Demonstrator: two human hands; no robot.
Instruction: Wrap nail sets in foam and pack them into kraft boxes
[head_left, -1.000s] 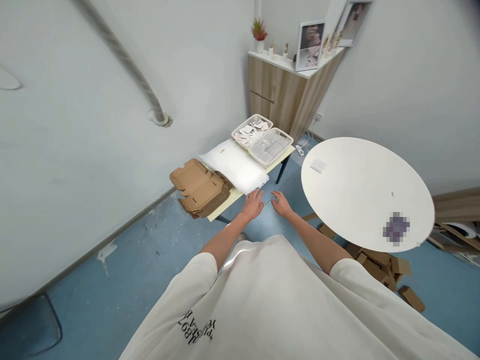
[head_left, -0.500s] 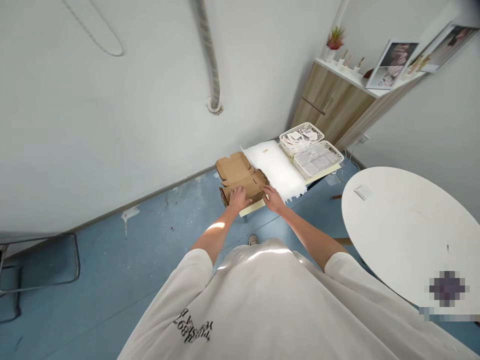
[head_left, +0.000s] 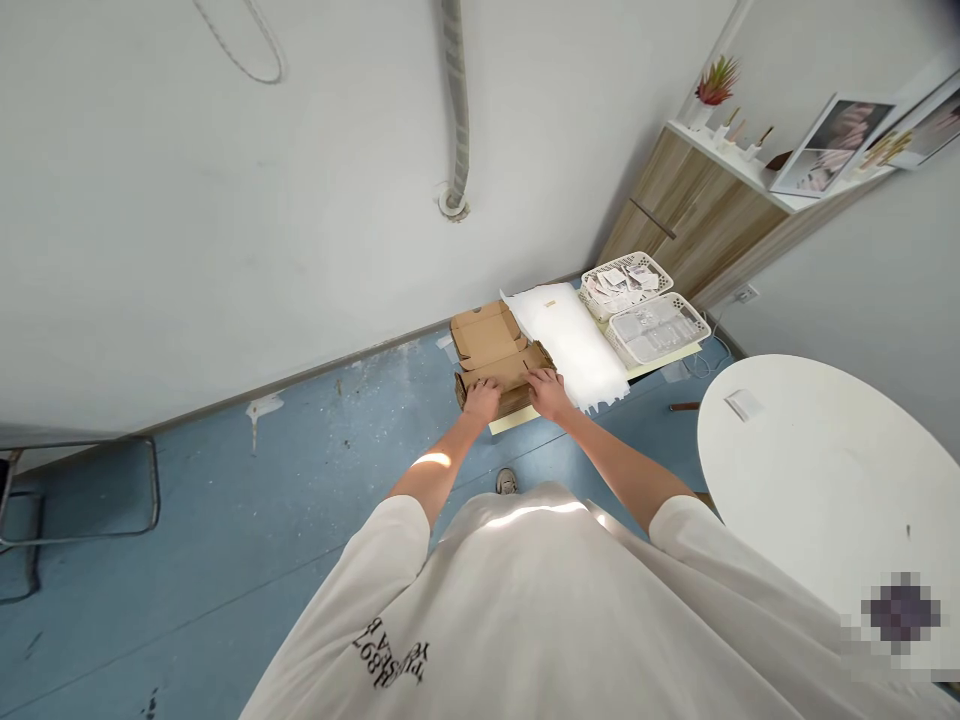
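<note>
A brown cardboard box (head_left: 491, 335), unfolded with its lid laid back toward the wall, rests on top of a stack of flat boxes at the near left end of a low pale-yellow table (head_left: 514, 418). My left hand (head_left: 482, 400) is closed on its front part, fingers bent over the cardboard. Toward the box's right side, my right hand (head_left: 548, 393) grips the edge with its fingers curled. The side flaps between the hands stand partly raised. The fingertips are partly hidden against the cardboard.
Right of the box lies a stack of white sheets (head_left: 566, 340). Beyond are a white basket (head_left: 626, 283) of small packets and another basket (head_left: 660, 328) of clear packs. A round white table (head_left: 817, 450) stands to the right, a metal-framed chair (head_left: 82, 490) at far left.
My view has swung left. Both hands came from the air beside the table onto the cardboard box and now hold its front part, whose side flaps have lifted.
</note>
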